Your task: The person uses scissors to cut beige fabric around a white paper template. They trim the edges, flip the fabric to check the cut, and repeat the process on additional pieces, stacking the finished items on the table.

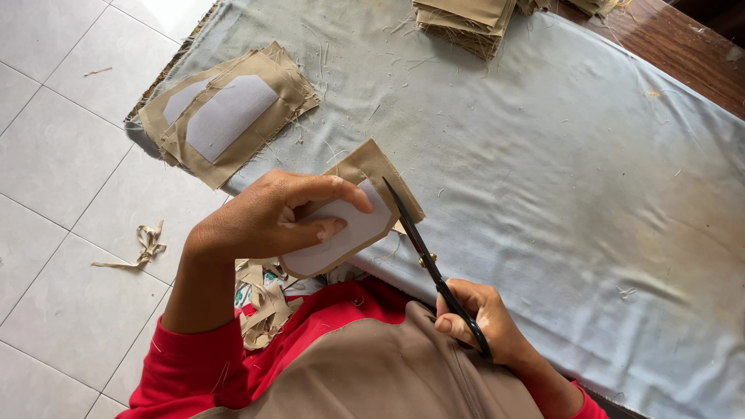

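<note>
Left hand (268, 217) fingers clamped on tan fabric piece (365, 167) mid-frame; right hand (485, 322) fingers gripping black scissors (423, 248), blades at its edge.

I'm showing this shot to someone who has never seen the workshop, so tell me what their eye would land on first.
First, the left hand at centre, pinching a tan fabric piece with a white lining patch, while the right hand works black scissors along its edge. Next, the stack of similar lined pieces at the upper left of the pale cloth-covered table. Tan offcuts lie on the white tiled floor at left.
</note>
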